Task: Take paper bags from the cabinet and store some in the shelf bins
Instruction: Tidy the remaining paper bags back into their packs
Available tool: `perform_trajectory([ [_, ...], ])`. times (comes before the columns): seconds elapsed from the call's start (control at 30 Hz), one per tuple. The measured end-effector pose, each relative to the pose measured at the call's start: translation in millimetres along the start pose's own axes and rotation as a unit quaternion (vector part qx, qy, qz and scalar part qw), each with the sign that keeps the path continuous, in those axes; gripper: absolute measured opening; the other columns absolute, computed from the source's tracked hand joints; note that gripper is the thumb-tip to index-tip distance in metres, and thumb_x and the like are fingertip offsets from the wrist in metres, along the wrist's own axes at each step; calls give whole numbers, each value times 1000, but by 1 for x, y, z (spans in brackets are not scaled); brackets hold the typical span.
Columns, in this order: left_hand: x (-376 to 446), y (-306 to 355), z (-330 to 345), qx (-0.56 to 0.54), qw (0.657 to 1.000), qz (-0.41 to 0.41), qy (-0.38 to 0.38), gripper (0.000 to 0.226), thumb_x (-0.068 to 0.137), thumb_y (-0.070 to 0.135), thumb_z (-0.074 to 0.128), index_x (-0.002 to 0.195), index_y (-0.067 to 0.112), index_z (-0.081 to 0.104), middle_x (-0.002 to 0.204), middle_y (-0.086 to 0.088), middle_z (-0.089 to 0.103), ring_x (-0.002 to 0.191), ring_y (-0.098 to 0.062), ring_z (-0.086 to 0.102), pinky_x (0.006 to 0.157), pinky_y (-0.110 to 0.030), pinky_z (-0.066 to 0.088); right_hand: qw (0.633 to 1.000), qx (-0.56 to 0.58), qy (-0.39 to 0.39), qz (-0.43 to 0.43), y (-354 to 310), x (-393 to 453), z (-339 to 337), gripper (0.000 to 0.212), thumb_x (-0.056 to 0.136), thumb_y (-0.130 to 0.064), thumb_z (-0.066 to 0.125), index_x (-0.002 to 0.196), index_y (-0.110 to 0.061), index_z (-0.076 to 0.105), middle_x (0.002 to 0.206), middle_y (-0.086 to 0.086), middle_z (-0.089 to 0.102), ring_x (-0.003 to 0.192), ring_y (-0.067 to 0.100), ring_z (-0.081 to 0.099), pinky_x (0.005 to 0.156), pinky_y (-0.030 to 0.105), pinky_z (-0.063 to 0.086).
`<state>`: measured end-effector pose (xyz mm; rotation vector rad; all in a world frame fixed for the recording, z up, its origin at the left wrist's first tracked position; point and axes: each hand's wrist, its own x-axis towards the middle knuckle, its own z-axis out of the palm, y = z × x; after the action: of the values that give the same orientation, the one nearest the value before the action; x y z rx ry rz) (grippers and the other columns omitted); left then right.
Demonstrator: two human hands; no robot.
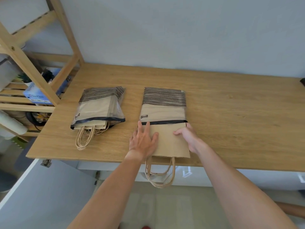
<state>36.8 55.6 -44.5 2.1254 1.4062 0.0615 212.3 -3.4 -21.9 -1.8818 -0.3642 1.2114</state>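
Note:
Two clear plastic packs of brown paper bags lie on the wooden countertop [231,113]. The left pack [99,106] has twisted paper handles sticking out of its open end. The right pack [163,104] has a stack of brown paper bags [171,142] partly out of it, their handles hanging over the counter's front edge. My left hand [142,141] lies flat on the left side of that stack, fingers spread. My right hand [189,138] grips the stack's right edge, thumb on top.
A wooden shelf unit [38,76] stands at the left with a blue box [36,96], a small plant and other items on its slats. A white cabinet door [41,187] hangs open below the counter at the left. A dark object sits at the counter's far right edge.

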Motion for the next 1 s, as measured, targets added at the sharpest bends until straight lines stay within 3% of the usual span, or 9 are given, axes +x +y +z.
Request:
perform_trajectory([
  [0.1,2,-2,0,-50,998,-6,-28,66,101,49,32,157,24,8,164,-8,-8,145,-41,20,115,-53,26,998,-1,-27,50,0,0,-8,43,82,-1,64,117,-13,42,110,10,60,106,33,60,94,53,50],
  [0.2,1,-1,1,-84,996,-16,-30,65,102,42,38,157,24,8,164,-9,-9,146,-44,13,115,-53,23,998,33,-20,43,3,1,-5,28,90,-5,62,112,-12,45,103,11,64,90,28,64,83,48,55],
  [0.33,-2,-2,-2,-101,994,-33,-14,66,100,41,44,156,26,13,162,-11,-7,144,-45,17,115,-55,27,997,68,-27,14,12,3,-1,57,87,-11,71,137,-17,43,124,6,62,105,25,63,85,44,55],
  [0.5,-10,-6,-4,-101,994,-47,0,68,97,48,46,154,26,15,148,-16,25,123,-40,48,103,-47,41,994,76,-47,62,22,-6,-6,33,81,-9,68,113,-4,65,106,16,73,90,31,69,75,39,56],
  [0.6,-17,-6,0,-85,994,-62,5,73,97,53,43,155,26,8,141,-18,37,120,-41,50,97,-47,42,995,71,-34,59,31,-9,0,33,77,-18,70,108,-8,68,105,15,73,90,32,69,77,43,57],
  [0.7,-18,-9,2,-98,992,-80,16,82,95,56,44,155,19,2,144,-19,38,123,-40,49,99,-48,42,996,84,13,-8,34,-10,5,37,77,-10,73,112,-16,61,105,10,72,93,30,69,79,46,58],
  [0.77,-17,-12,1,-113,989,-88,23,84,93,59,46,153,15,7,142,-21,41,122,-40,49,101,-51,43,994,102,0,-25,31,-13,7,38,80,-5,72,114,-17,62,105,9,73,95,30,69,76,43,57],
  [0.87,-19,-15,-4,-132,987,-92,18,79,92,58,48,149,14,17,135,-18,46,122,-38,49,101,-49,42,991,126,-44,-9,29,-18,5,34,84,-1,69,116,-13,65,108,13,74,99,32,70,81,46,58],
  [1.0,-28,-16,-7,-143,986,-82,11,81,92,58,49,152,17,12,137,-16,46,125,-35,47,103,-46,39,982,173,-48,62,35,-26,4,31,85,-7,69,116,-10,64,109,17,73,102,36,69,77,49,58],
])
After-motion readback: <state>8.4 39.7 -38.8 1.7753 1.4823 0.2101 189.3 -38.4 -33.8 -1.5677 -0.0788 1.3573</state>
